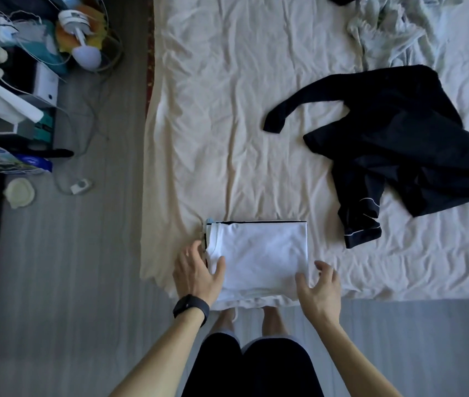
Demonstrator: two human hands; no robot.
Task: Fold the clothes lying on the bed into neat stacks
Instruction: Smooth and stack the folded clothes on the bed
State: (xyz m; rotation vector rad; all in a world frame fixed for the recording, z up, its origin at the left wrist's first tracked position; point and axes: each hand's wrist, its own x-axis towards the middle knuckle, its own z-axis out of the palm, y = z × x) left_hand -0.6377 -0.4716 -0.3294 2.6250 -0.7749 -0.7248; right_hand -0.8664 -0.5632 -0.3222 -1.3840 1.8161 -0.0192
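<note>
Bed (242, 124): fills most of the view under a wrinkled cream sheet; ends at its near edge just ahead of the person's bare feet.
Floor (70, 267): grey and striped, runs along the left of the bed and below its near edge.
Stack of folded clothes (209, 226): sits on the sheet at the near edge of the bed, between the two hands; shows thin black and light-blue layers at its far left corner.
White garment (259, 253): tops the stack, folded into a flat rectangle, smooth apart from faint creases.
Left hand (196, 273): fingers apart and nearly straight against the left side of the stack, thumb lying on the white garment's left edge; grips nothing.
Black wristband (191, 306): circles the left wrist.
Right hand (318, 287): fingers spread and loosely bent at the near right corner of the stack, thumb over the corner of the white garment, other fingers past the right edge; holds nothing.
Black garment (394, 144): lies unfolded on the sheet, to the right of the stack and farther away, well apart from it; one long sleeve reaches left, white piping shows at its near end.
Pale cloth (394, 27): crumpled at the far right of the bed.
Small white fan (77, 27): stands among cables and clutter at the far left.
Cable switch (80, 186): rests on the floor, near a round pale lid (19, 193).
</note>
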